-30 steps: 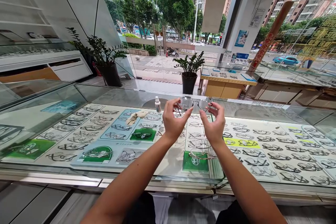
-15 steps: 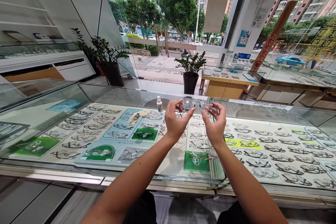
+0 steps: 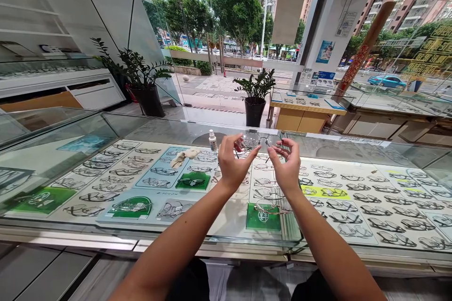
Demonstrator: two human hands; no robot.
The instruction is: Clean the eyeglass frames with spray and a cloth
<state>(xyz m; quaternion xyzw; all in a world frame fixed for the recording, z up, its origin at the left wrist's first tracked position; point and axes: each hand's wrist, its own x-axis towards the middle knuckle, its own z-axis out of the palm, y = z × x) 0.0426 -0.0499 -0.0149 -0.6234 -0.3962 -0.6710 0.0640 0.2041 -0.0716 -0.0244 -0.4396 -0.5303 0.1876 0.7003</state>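
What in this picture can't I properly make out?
Glasses: head view; outer ends hidden by the left fingers and right fingers.
Bottle: head view; label print too small to read.
Gold lettering: head view; cut off by the right edge.
Arms: head view; cut off by the bottom edge.

Between the bare left hand (image 3: 233,162) and the bare right hand (image 3: 287,164) ran a narrow gap, closed at its far end by the thin-framed, clear-lensed spectacles (image 3: 263,141) in their grip. The small white plastic bottle (image 3: 212,142) stood near the left hand's outer side, leaving a slim passage; the crumpled beige cloth (image 3: 183,156) lay farther left. Wider room opened right of the right hand, above the glass-topped display desk (image 3: 222,226), whose pane barred the way down to the rows of spectacle frames (image 3: 348,217).
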